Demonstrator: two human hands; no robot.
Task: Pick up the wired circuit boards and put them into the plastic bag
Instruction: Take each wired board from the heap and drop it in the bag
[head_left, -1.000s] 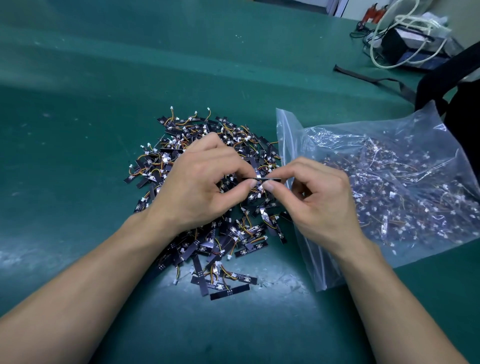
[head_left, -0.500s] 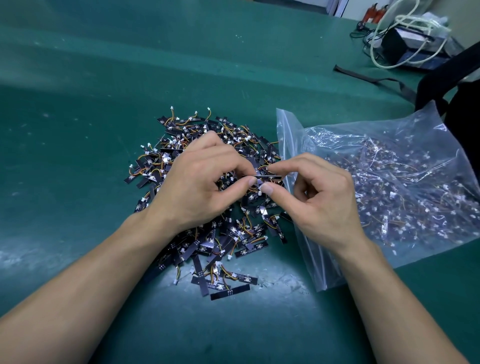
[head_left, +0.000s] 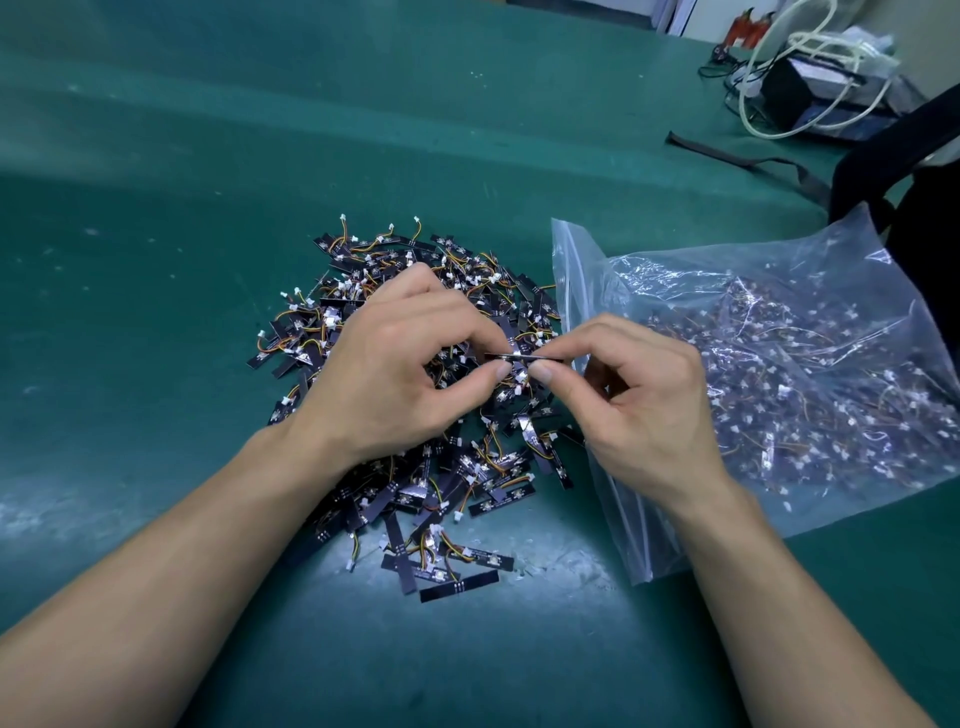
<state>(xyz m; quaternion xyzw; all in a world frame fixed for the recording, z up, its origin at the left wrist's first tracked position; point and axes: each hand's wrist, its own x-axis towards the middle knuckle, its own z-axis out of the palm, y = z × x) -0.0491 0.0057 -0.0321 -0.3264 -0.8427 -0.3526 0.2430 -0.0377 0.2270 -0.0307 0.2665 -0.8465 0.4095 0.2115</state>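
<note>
green mat (head_left: 156, 249), slim black circuit strip (head_left: 525, 356) in left hand (head_left: 395, 374), right hand (head_left: 647, 410)

The table (head_left: 156, 260) wore a matt green mat, scuffed to chalky, rough-looking patches near the front. The plastic bag (head_left: 779, 280) was thin clear film, crinkled and glossy with glare. The wired circuit boards (head_left: 467, 499) looked dark and faintly sheened, their leads smooth-sheathed and ending in white plastic connectors
</note>
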